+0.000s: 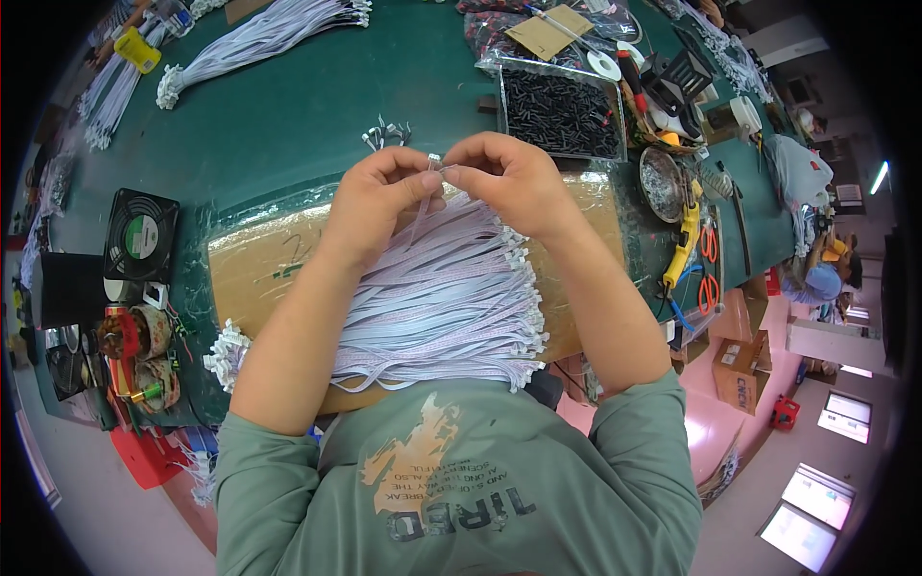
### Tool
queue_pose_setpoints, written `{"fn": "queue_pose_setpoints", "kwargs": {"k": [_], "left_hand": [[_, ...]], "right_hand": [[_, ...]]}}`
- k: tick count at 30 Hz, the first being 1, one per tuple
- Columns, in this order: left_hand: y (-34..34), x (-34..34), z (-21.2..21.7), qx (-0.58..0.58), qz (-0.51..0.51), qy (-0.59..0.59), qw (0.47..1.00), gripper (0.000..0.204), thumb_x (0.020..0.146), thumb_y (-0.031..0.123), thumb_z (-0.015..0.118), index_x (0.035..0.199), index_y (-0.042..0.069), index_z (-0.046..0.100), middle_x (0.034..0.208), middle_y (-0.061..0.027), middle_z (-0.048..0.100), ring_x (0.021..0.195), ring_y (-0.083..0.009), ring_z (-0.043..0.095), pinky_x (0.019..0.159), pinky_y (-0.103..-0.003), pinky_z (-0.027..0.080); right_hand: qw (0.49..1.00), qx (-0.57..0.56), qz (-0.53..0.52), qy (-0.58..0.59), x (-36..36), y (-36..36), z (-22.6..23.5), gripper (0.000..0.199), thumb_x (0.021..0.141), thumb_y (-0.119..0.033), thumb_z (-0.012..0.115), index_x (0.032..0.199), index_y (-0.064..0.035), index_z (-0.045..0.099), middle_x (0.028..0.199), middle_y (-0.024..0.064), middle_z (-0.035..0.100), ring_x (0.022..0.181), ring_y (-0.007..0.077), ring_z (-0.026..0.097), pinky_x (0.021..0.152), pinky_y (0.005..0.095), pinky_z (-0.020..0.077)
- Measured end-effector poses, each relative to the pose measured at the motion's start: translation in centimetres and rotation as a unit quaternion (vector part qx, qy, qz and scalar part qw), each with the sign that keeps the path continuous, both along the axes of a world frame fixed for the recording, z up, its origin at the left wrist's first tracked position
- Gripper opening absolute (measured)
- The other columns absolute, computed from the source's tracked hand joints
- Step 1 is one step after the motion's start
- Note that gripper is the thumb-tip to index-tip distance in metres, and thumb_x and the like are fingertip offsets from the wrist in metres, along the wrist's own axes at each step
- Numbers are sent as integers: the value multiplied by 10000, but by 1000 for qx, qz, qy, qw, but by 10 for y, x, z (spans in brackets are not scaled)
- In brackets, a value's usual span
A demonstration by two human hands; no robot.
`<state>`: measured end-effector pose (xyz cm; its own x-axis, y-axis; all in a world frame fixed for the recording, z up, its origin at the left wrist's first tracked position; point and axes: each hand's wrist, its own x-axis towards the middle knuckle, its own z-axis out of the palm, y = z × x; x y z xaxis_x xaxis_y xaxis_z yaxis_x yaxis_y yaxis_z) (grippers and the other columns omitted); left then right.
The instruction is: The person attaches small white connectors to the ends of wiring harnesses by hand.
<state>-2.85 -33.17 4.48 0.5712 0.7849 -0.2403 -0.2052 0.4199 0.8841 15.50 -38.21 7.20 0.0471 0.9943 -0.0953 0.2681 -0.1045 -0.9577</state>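
Close together above the near part of the table, my left hand (pixel 379 197) and my right hand (pixel 514 187) meet fingertip to fingertip. Between thumb and fingers, my left hand pinches a small white connector (pixel 434 159) with thin wires hanging from it. The right hand's thumb and forefinger are closed at the connector's side, on what seems to be a thin wire end; the detail is too small to tell. Below both hands lies a wide pile of white ribbon cables (pixel 423 307) with white connectors at their ends. Just beyond them sits a small bunch of black-tipped cables (pixel 386 134).
A cardboard sheet (pixel 259 269) lies under the pile. Beyond my right hand stands a clear tray (pixel 622 144) of small black pieces. Farther right are a metal bowl (pixel 663 182), a yellow glue gun (pixel 684 245) and orange-handled scissors (pixel 709 288). At left stands a black fan (pixel 141 235).
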Motion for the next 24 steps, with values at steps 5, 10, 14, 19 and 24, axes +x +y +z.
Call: {"fn": "queue_pose_setpoints", "kwargs": {"k": [5,10,14,19,24], "left_hand": [[1,-2,-1,-25,7,-24,999,199,875,96,685,1031,-2,611,857,-80,664,740,-153,642,690,-257,511],[6,-4,-4,-15,-36,-7,999,199,878,91,677,1037,-9,610,858,-73,661,741,-128,636,640,-215,476],[6,-4,-4,-6,-55,9,998,200,882,81,666,1048,-13,609,850,-60,654,718,-94,612,583,-179,420],[4,-1,-7,-5,-36,-10,999,168,894,104,656,1023,7,609,826,-59,652,673,-85,584,536,-183,384],[7,-1,-13,-10,-29,-28,999,137,904,122,648,992,25,607,842,-65,655,721,-105,614,533,-194,398]], "right_hand": [[1000,8,-1,1,0,0,0,178,854,-108,703,1000,-9,679,838,-7,649,728,46,561,632,201,457],[996,49,11,-79,3,-1,6,157,846,-136,702,957,-26,692,843,36,666,715,99,590,638,248,480],[961,161,24,-223,5,-1,8,159,821,-169,708,926,-50,698,850,97,674,715,193,634,656,306,500],[972,122,10,-201,6,4,11,179,813,-194,715,916,-49,694,856,100,677,740,219,653,669,318,510],[916,151,-135,-347,52,29,3,216,852,-241,667,990,-76,689,915,99,686,830,275,667,740,372,526]]}}
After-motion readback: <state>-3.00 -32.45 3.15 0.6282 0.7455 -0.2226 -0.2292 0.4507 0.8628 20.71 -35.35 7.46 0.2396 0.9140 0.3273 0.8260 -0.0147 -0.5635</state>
